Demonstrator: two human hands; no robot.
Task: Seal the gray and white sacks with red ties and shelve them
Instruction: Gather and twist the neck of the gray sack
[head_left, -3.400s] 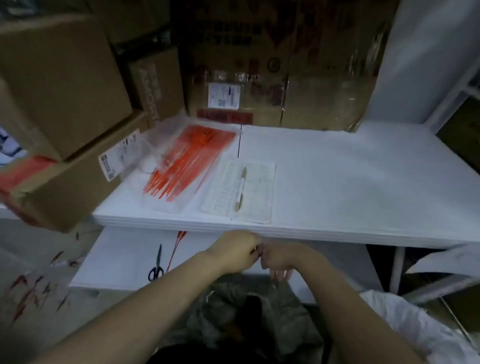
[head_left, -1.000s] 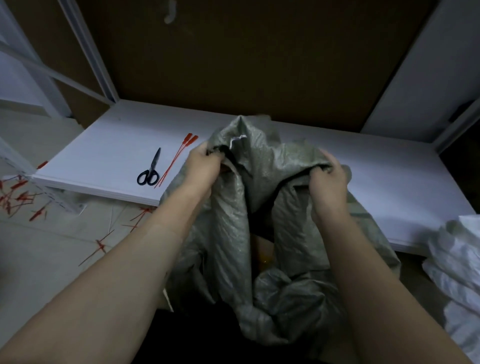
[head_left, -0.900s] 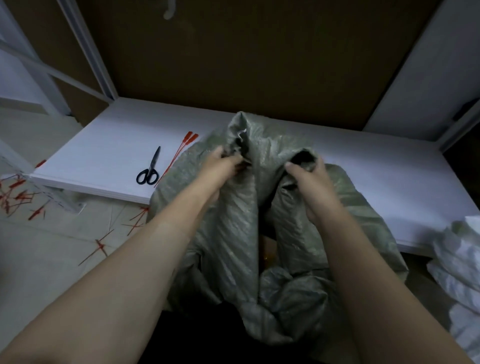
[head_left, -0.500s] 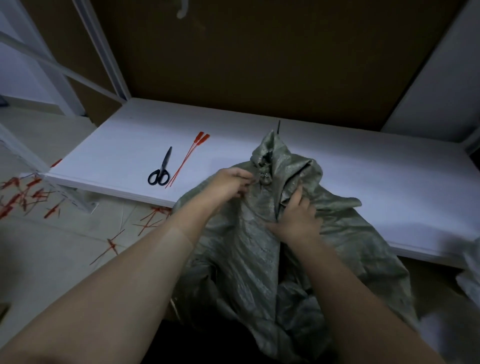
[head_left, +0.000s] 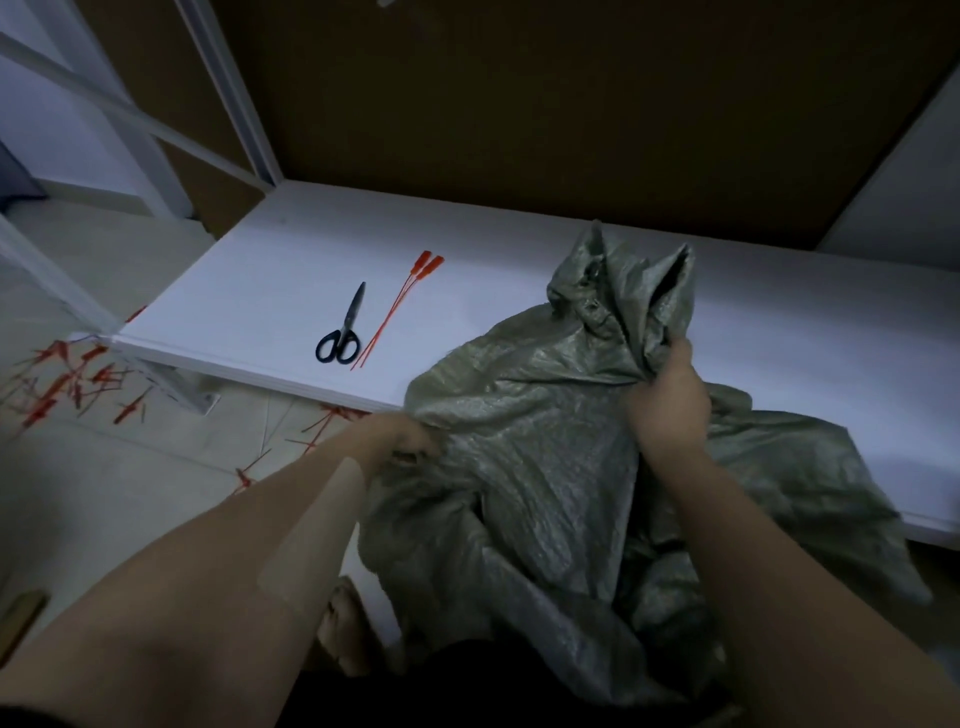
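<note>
We have a single view, from a wide-angle camera worn on the head. It looks forward and steeply down along both forearms, which come in from the bottom edge and reach the left hand (head_left: 410, 436) and right hand (head_left: 667, 400) near mid-frame. We stand close: the gray sack (head_left: 545, 441) under the hands fills the lower right, the low white shelf (head_left: 270, 270) crosses the middle on a slant, the brown back panel (head_left: 519, 104) closes the top, and the floor (head_left: 104, 493) and the leaning white frame post (head_left: 228, 93) take up the left side.
</note>
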